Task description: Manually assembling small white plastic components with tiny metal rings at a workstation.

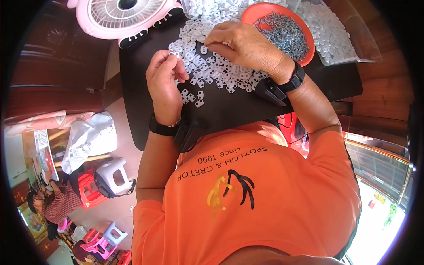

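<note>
On the dark tabletop (229,106) lies a heap of small white plastic pieces (229,70), each with holes through it. At the heap's left edge, my left hand (165,77) pinches one white plastic piece (174,54) between thumb and fingertips. My right hand (243,46) hovers over the far part of the heap, its thumb and fingers drawn together. Whatever is between those fingertips is too small or hidden to make out. Beside the right hand stands an orange bowl (310,37) with many small metal screws (282,35) in it.
A pink fan (119,22) stands at the far left of the table. Clear bins at the back hold more white pieces (324,31). Two black objects (270,92) sit at the near table edge. Stools (115,176), a white bag (92,139) and another person (62,201) are off to the left.
</note>
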The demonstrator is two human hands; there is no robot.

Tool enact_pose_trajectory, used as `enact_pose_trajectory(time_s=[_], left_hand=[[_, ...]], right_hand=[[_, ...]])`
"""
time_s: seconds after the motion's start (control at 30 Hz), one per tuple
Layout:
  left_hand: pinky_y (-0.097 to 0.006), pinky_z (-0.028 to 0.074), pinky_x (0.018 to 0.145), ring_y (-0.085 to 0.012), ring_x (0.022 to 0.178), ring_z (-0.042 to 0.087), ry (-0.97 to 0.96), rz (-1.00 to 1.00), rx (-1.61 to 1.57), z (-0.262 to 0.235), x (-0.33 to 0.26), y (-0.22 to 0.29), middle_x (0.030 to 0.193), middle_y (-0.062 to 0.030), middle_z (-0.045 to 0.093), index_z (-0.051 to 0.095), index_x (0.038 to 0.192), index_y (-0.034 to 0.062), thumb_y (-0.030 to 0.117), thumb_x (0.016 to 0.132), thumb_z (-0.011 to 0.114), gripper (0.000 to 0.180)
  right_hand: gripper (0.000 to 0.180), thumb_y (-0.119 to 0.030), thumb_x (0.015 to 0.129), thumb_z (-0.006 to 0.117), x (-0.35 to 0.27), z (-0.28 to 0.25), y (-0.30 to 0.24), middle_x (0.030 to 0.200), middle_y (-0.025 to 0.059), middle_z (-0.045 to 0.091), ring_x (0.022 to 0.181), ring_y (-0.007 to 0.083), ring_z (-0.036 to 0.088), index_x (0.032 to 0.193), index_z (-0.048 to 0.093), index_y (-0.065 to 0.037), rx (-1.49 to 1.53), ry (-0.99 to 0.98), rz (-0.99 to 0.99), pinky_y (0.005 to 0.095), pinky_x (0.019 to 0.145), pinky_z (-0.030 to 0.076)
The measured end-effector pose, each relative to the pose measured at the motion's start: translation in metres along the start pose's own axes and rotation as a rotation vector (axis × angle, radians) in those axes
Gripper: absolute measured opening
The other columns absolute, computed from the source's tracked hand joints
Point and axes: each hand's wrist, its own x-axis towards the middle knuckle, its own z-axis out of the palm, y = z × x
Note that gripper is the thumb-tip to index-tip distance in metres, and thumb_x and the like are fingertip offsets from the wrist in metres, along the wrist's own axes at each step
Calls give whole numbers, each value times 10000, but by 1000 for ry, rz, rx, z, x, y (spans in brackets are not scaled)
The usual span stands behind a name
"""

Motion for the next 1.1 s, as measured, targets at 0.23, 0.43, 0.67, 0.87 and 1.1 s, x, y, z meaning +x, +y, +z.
enact_pose_trajectory(time_s=[0.23,0.43,0.67,0.87,1.1], left_hand=[[-246,362,547,-131,572,484,-39,-32,2,0,-1,-2,685,-45,518,529,881,14,162,917,470,163],[-220,360,509,-101,530,482,-42,-36,2,5,-2,-2,643,-20,520,536,820,27,142,887,492,140],[-224,376,529,-104,547,507,-97,-90,-3,5,-4,-1,660,-25,546,538,828,32,153,897,485,150],[-240,421,564,-131,575,550,-155,-155,-74,9,-4,-2,705,-57,595,545,854,24,165,908,471,168],[-245,428,589,-140,605,564,-160,-112,-126,5,-2,-7,727,-67,603,545,876,18,166,904,472,167]], right_hand=[[162,-110,802,635,2,26,11,919,62,601,924,255,563,958,666,-83,-257,-8,-101,349,795,483],[177,-115,792,638,5,28,12,886,52,590,899,251,552,964,670,-84,-340,-90,-91,347,787,483],[208,-132,917,570,7,17,7,932,52,674,854,128,622,1070,649,-15,646,-110,384,271,765,497],[213,-98,927,565,6,17,-1,950,45,683,930,92,604,1094,656,-2,896,-144,379,240,845,482],[229,-58,847,670,4,14,-4,936,42,680,904,87,609,1071,665,-12,987,-146,374,237,824,489]])
